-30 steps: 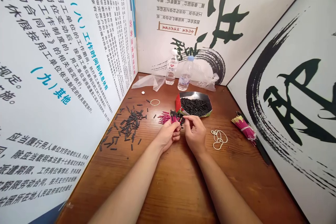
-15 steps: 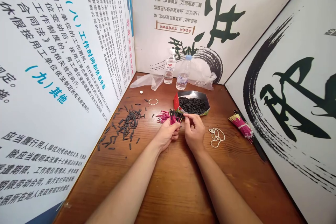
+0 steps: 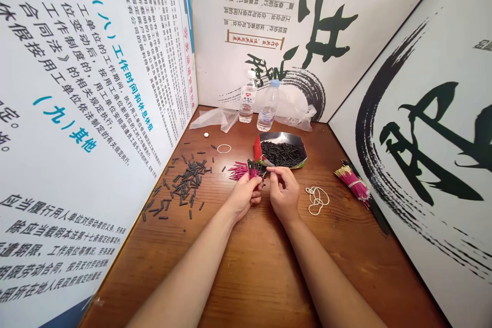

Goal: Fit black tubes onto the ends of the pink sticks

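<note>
My left hand [image 3: 246, 196] is closed round a bunch of thin pink sticks with black tips [image 3: 252, 168], which point up and away from me. Just to the right, my right hand [image 3: 284, 192] is pinched, its fingertips close to the bunch; whatever they hold is too small to make out. More pink sticks [image 3: 237, 170] lie on the table behind my left hand. Beyond my right hand stands an open box [image 3: 257, 149] filled with small black tubes [image 3: 282, 152]. Loose black tubes [image 3: 188, 182] are scattered on the left.
Pale rubber bands [image 3: 317, 201] lie right of my right hand, and another band [image 3: 224, 148] lies behind the scattered tubes. A banded pink bundle [image 3: 353, 183] rests by the right wall. Two water bottles [image 3: 247, 97] and clear plastic [image 3: 215, 119] are at the back. Printed panels enclose the table.
Both hands hold nearly the same pose and place. The whole view has shifted very slightly; nothing on the table has visibly moved.
</note>
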Demonstrator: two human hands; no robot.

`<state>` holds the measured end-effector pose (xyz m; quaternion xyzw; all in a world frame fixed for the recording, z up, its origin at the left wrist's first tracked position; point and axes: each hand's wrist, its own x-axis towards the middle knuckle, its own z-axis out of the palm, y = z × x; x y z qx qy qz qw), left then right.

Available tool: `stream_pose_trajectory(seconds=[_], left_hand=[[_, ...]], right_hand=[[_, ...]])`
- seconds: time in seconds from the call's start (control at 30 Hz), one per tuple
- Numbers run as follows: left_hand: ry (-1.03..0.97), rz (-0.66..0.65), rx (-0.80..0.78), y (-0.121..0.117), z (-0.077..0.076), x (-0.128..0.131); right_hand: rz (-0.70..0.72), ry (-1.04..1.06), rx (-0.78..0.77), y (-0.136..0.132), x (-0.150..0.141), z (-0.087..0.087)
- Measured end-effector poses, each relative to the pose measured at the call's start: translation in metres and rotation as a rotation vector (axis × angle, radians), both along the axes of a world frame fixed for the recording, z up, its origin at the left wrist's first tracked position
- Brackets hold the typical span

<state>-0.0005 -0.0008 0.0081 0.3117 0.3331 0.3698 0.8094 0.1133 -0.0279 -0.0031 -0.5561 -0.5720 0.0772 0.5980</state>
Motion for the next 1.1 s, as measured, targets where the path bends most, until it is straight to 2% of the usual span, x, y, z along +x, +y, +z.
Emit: stream_pose_trajectory(seconds=[0.27,0.73,1.1], left_hand=[[-0.031,0.018,-0.019,0.0013,-0.0002,0.0002],[-0.028,0.009,0.032,-0.0001,0.0024,-0.0015],[-0.037,-0.021,0.031,0.0001,0.0007,-0.0014]], right_hand=[[-0.050,0.010,0.001,-0.0006,-0.0006,0.0009],[-0.062,-0.005,-0.017,-0.0003,0.0003,0.0002],[-0.028,0.059,-0.038,0.0010,0.0010,-0.0031]])
